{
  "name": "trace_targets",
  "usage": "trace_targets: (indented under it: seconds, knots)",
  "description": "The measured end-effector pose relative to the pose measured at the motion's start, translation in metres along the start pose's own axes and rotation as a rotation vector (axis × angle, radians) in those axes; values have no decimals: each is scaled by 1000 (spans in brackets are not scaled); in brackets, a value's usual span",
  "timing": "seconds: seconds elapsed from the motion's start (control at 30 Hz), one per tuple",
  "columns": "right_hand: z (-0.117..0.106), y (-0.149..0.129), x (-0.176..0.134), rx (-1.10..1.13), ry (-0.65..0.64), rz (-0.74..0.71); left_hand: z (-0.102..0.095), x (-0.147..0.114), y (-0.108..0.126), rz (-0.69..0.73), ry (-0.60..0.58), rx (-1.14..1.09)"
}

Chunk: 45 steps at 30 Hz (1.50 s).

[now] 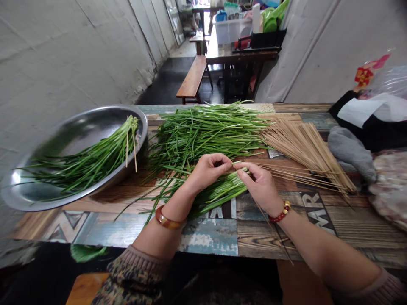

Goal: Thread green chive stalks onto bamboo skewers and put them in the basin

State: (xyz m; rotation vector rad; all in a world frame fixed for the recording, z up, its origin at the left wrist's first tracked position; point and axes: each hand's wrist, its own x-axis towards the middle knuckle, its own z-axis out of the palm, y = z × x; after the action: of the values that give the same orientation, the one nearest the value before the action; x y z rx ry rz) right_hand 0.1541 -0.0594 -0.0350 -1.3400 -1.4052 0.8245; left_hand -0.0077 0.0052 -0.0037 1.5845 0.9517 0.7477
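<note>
My left hand (pixel 208 173) pinches the pale end of a garlic chive (pixel 235 162) between thumb and fingers. Closed on the same end from the other side is my right hand (pixel 262 186). Thin bamboo skewers (pixel 276 232) stick out below my right hand towards the table's front edge; how they are held is hidden. Under both hands lies a small bunch of garlic chives (pixel 219 192), pale ends to the right. Just beyond is a large pile of garlic chives (pixel 210 131). Many loose bamboo skewers (pixel 305 152) fan out at its right.
On the left, a steel basin (pixel 92 116) holds chives (pixel 95 163) with skewers through their ends. A grey cloth (pixel 349 150) and a plastic bag (pixel 391 182) lie at the right of the wooden table (pixel 210 237). Behind stand a bench (pixel 193 76) and another table (pixel 222 51).
</note>
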Motion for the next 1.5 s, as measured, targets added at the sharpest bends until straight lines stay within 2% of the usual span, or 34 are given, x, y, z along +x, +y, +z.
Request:
trace_targets:
  seconds: [0.57,0.77,0.93,1.13,1.4,1.5]
  knots:
    - [3,5,-2,4,20,15,-1,-1,1,13,-30,4]
    - [4,4,-2,0,-8,0,0,0,4,62,-10,73]
    - [5,5,-1,-11,18,-19,2,1,1,92,0,141]
    - [8,11,0,3,59,-42,0,1,2,101,-52,157]
    - [4,9,1,-6,21,-38,-3,-1,2,41,-138,148]
    - [2,5,1,4,-7,-41,-2,-1,1,40,-126,147]
